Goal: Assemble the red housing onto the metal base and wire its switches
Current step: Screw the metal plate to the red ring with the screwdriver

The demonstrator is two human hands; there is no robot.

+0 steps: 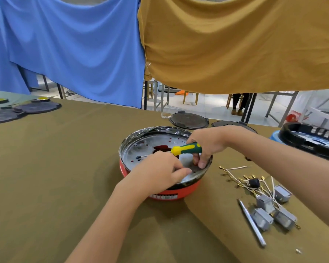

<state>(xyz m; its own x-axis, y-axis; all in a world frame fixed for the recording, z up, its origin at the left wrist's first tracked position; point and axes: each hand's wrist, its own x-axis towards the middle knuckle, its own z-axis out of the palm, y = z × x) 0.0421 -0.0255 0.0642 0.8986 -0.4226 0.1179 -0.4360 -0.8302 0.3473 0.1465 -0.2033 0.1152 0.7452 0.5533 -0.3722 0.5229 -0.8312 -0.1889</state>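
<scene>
The red housing [176, 193] lies upside down in the middle of the table, with the round metal base [141, 149] set in its top. My right hand [207, 143] holds a green and yellow screwdriver [186, 148] across the base, and its fingertips press down near the base's right rim. My left hand [160, 172] rests on the near edge of the base, fingers curled at something small that I cannot make out. Several grey switches [273, 209] with white wires [235, 173] lie loose to the right.
A metal rod tool [251, 223] lies beside the switches. Two dark round lids [188, 120] sit behind the housing, and a black ring part [311, 139] at the far right. Dark discs [36, 107] lie at the far left. Blue and yellow cloths hang above.
</scene>
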